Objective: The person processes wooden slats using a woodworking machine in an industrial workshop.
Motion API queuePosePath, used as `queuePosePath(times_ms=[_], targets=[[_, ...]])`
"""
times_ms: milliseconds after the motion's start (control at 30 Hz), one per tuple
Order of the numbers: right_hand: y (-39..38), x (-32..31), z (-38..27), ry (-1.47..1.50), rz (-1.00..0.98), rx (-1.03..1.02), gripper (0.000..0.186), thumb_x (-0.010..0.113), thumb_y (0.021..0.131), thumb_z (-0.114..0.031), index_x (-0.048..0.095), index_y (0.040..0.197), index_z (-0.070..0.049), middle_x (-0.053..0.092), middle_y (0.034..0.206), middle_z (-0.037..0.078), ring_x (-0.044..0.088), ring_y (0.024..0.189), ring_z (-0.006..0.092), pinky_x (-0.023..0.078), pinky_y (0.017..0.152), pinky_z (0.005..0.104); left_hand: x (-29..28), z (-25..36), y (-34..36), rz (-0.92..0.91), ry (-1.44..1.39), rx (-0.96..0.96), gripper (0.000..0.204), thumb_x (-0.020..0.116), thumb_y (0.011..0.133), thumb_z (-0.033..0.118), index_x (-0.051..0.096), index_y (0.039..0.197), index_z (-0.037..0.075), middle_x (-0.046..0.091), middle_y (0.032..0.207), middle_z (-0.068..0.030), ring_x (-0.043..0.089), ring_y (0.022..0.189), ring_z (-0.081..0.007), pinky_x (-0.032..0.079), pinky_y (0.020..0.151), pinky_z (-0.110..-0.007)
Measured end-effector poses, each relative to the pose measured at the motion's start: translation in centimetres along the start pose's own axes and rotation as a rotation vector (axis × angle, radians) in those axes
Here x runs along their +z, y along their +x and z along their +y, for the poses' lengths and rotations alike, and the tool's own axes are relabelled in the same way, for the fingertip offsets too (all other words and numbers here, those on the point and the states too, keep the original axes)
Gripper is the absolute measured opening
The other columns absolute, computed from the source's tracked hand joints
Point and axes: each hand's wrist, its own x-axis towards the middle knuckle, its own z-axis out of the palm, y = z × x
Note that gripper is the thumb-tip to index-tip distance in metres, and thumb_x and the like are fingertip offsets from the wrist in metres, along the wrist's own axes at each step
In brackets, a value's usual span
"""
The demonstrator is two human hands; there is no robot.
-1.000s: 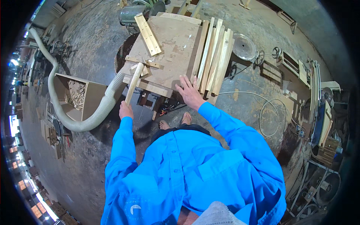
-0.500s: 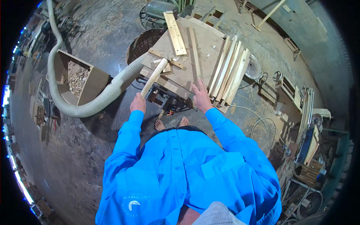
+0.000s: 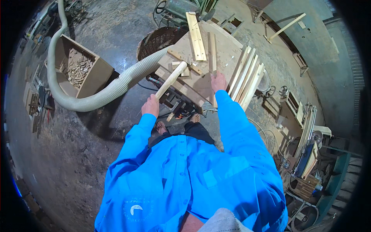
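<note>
The left hand [image 3: 150, 105] has its fingers wrapped around the near end of a pale wooden stick [image 3: 170, 81], gripping it. The stick slants up and away from the hand, and its far end lies over the near left corner of the tabletop [image 3: 224, 48], beside a small wooden block [image 3: 181, 66] there.

The right hand [image 3: 218, 82] rests flat at the near edge of the tabletop with its fingers spread and holding nothing; it presses on a narrow wooden strip [image 3: 213, 58] that runs from the hand toward the far edge.

A longer, lighter plank [image 3: 196, 35] lies near the far left corner, reaching over the far edge. Along the right edge of the tabletop a bundle of wooden slats [image 3: 247, 79] lies side by side, overhanging the near right corner.

A ribbed grey dust hose [image 3: 112, 91] runs from the left edge of the tabletop down across the floor [image 3: 77, 154] and curves past an open wooden box [image 3: 83, 69] filled with wood offcuts. A woven basket [image 3: 154, 40] stands on the floor just beyond the left edge of the tabletop. Both arms wear bright blue sleeves [image 3: 239, 131].
</note>
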Motion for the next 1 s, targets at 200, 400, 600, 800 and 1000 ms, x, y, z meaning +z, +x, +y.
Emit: queuePosePath(times_ms=[200, 400, 600, 800, 1000], targets=[[2.9, 3.5, -0.4, 0.118, -0.006, -0.015, 0.047, 0.073, 0.097, -0.028, 0.065, 0.136, -0.004, 0.064, 0.128, 0.026, 0.061, 0.121, 0.0446, 0.049, 0.104, 0.0534, -0.7, 0.4, -1.0, -0.016, 0.013, -0.041, 0.029, 0.063, 0.104, 0.031, 0.049, 0.114, 0.007, 0.070, 0.108, -0.0253, 0.070, 0.097, -0.0509, 0.056, 0.082, -0.062], [6.1, 3.5, 0.0, 0.224, -0.098, -0.095, 0.046, 0.075, 0.096, -0.028, 0.067, 0.134, -0.003, 0.067, 0.117, 0.025, 0.064, 0.110, 0.0430, 0.052, 0.096, 0.0518, -1.5, 0.7, -0.8, -0.046, 0.027, -0.066, 0.030, 0.065, 0.103, 0.031, 0.050, 0.115, 0.007, 0.070, 0.108, -0.0250, 0.068, 0.098, -0.0512, 0.055, 0.082, -0.061], [8.3, 1.4, -0.8, 0.251, -0.136, -0.115, 0.045, 0.077, 0.094, -0.030, 0.070, 0.129, -0.001, 0.068, 0.107, 0.023, 0.065, 0.103, 0.0410, 0.053, 0.092, 0.0500, -1.9, 1.7, 0.5, -0.048, 0.032, -0.083, 0.030, 0.067, 0.101, 0.029, 0.051, 0.111, 0.005, 0.070, 0.108, -0.0249, 0.068, 0.100, -0.0497, 0.054, 0.084, -0.060], [9.5, 1.5, -1.5, 0.187, -0.198, -0.084, 0.047, 0.074, 0.096, -0.035, 0.070, 0.129, -0.002, 0.070, 0.112, 0.023, 0.065, 0.107, 0.0418, 0.052, 0.094, 0.0511, -1.7, 4.6, 3.9, 0.020, 0.004, 0.037, 0.035, 0.070, 0.100, 0.033, 0.054, 0.106, 0.002, 0.070, 0.107, -0.0254, 0.067, 0.101, -0.0482, 0.053, 0.087, -0.059], [11.5, 3.4, -2.0, 0.117, -0.150, -0.101, 0.044, 0.067, 0.100, -0.038, 0.069, 0.130, -0.006, 0.069, 0.120, 0.025, 0.063, 0.118, 0.0447, 0.051, 0.100, 0.0547, -2.3, 8.5, 7.5, -0.128, -0.023, -0.026, 0.048, 0.061, 0.105, 0.050, 0.056, 0.107, 0.003, 0.074, 0.097, -0.0275, 0.072, 0.094, -0.0485, 0.056, 0.082, -0.060]])
